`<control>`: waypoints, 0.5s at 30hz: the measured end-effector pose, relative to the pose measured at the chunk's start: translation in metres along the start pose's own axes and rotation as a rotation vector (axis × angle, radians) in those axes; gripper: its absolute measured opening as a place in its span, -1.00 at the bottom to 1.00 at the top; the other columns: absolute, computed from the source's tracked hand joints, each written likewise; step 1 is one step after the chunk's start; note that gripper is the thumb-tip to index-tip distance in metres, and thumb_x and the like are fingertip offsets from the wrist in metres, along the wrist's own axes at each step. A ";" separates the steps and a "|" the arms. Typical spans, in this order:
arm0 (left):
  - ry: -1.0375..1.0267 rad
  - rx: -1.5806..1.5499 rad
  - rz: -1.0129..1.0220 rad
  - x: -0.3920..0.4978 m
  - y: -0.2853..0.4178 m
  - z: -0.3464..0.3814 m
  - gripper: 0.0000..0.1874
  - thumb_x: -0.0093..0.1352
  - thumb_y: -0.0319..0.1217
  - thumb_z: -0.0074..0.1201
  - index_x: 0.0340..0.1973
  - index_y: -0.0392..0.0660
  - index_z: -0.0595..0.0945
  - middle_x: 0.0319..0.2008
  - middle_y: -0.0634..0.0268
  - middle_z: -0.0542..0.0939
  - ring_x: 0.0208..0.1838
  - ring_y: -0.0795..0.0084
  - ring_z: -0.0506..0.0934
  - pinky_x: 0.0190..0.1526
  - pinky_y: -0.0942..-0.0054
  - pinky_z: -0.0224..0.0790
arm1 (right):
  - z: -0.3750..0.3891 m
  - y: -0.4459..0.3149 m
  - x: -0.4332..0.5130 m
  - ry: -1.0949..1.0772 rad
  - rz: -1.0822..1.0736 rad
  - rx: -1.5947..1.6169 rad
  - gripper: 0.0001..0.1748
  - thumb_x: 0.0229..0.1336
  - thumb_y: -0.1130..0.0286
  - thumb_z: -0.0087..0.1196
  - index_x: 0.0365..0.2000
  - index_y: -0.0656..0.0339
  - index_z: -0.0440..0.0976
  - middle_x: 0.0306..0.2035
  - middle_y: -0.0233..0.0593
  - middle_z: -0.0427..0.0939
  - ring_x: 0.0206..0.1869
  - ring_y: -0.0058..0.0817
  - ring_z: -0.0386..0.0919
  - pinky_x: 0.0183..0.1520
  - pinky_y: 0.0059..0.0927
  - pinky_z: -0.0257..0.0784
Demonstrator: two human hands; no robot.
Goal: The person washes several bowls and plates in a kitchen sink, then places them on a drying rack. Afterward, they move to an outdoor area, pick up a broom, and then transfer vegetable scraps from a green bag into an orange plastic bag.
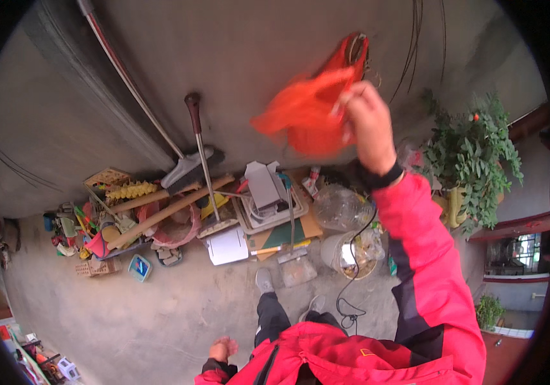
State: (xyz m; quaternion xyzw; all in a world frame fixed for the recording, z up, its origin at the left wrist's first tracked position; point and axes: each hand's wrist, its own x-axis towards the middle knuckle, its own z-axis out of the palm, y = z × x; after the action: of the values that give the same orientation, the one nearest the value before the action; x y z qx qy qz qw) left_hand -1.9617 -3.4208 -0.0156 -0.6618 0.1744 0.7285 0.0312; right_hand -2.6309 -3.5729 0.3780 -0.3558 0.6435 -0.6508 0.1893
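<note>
My right hand [368, 125] is raised in front of the wall and grips the edge of a thin orange-red plastic bag [303, 110], which is blurred by motion. Behind the bag, a red bag or pouch [347, 53] with a dark opening is against the wall; whether the two are joined I cannot tell. Low at my side, near the red jacket's hem, my left hand [224, 347] hangs with fingers loosely curled; nothing is seen in it.
Along the wall's foot stand a broom [188, 168], a long-handled dustpan [217, 226], cardboard [279, 233], a pink basket [178, 231], a large clear plastic bottle [342, 207] and a filled bucket [352, 255]. A black cable [340, 301] lies by my feet. A leafy plant [477, 149] stands right.
</note>
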 end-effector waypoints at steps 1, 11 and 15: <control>0.014 -0.014 0.030 -0.010 0.017 0.013 -0.75 0.48 -0.36 -0.09 0.00 -0.21 0.46 -0.17 0.01 0.63 -0.30 0.09 0.65 -0.30 0.19 0.59 | 0.012 0.009 -0.030 -0.036 0.041 0.019 -0.89 0.31 0.38 -0.04 -0.29 0.21 0.38 -0.45 -0.34 0.58 -0.62 -0.74 0.37 -0.61 -0.66 0.28; -0.411 0.082 0.440 -0.143 0.181 0.167 -0.48 0.50 -0.18 0.00 0.26 -0.18 0.34 0.10 0.14 0.53 0.08 0.29 0.55 0.06 0.32 0.42 | 0.076 0.078 -0.252 -0.381 0.270 -0.243 -0.83 0.22 0.41 0.11 -0.23 0.25 0.42 -0.43 -0.17 0.59 -0.40 -0.31 0.62 -0.31 -0.38 0.49; -0.452 0.067 0.584 -0.174 0.185 0.217 -0.48 0.48 -0.28 0.04 0.27 -0.17 0.29 0.14 0.22 0.47 0.12 0.39 0.49 0.10 0.39 0.38 | 0.088 0.084 -0.326 -0.538 0.285 -0.281 -0.84 0.17 0.38 0.10 -0.24 0.20 0.44 -0.33 -0.17 0.55 -0.27 -0.12 0.57 -0.26 -0.22 0.49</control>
State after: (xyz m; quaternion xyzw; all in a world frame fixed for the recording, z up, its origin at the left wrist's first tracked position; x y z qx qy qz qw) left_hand -2.1983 -3.4977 0.2072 -0.4052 0.3683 0.8283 -0.1188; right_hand -2.3658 -3.4136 0.2177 -0.4438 0.6970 -0.4055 0.3908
